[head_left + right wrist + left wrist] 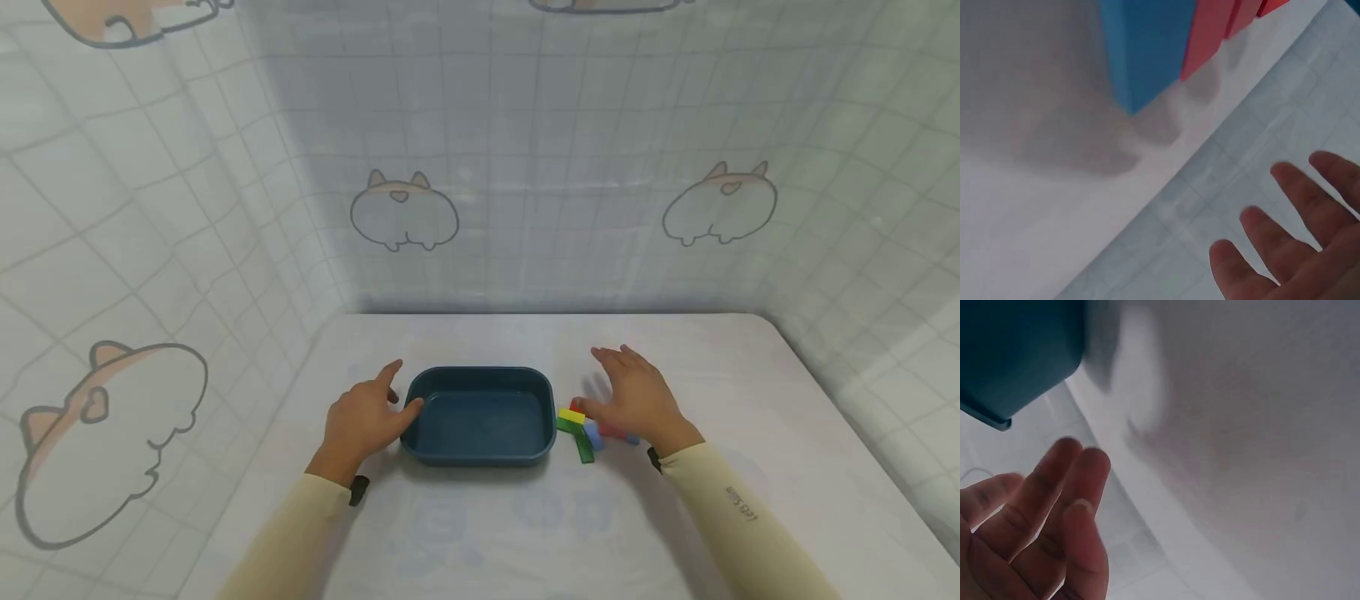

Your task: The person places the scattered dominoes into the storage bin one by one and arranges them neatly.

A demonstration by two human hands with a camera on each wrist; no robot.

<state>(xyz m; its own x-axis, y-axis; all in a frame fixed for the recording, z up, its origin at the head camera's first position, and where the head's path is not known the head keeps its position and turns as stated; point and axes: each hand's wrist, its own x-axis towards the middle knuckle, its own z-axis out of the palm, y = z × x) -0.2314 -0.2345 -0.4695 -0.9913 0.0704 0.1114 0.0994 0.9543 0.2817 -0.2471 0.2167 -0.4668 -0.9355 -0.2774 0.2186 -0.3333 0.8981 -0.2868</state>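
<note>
A dark teal rectangular tray (480,461) sits at the middle of the table. At its left side is my left hand (366,419), fingers spread, the thumb overlapping the tray's rim in the head view. In the left wrist view the tray (1022,350) stands beyond the loosely bent fingers (1085,481). My right hand (637,400) hovers with spread fingers over a small pile of coloured blocks: a yellow block (572,416), green ones (584,447), blue ones (593,434) and red ones. The right wrist view shows a blue block (1150,50) beside red blocks (1207,37), apart from the fingers (1272,237).
A white cloth covers the table (510,542). Behind and at both sides hang white gridded curtains (525,108) printed with cartoon corgis. The table's far edge (555,314) runs straight behind the tray.
</note>
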